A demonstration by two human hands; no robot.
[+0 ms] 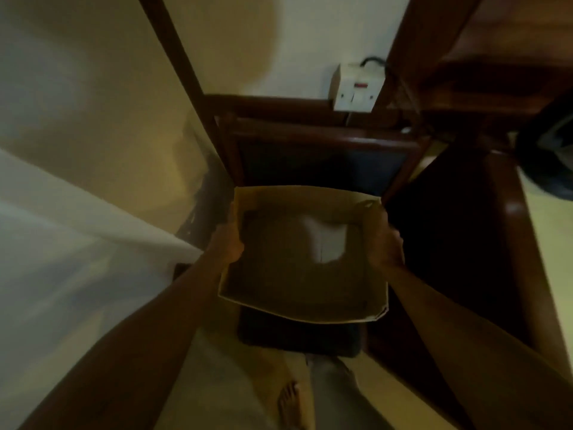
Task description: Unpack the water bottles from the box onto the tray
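An open brown cardboard box [302,299] is held in front of me at the centre of the head view, above a dark chair seat. I see no bottles inside it; its floor shows only a pale patch of light. My left hand [228,238] grips the box's left wall. My right hand [386,243] grips its right wall near the far corner. No water bottles and no tray are in view. The frame is dim and blurred.
A dark wooden chair [322,144] with a dark cushion stands under and behind the box. Dark wooden furniture [508,231] flanks it on the right. A white wall socket [356,88] sits behind. A white bed edge [77,212] is at left, my bare foot [290,401] below.
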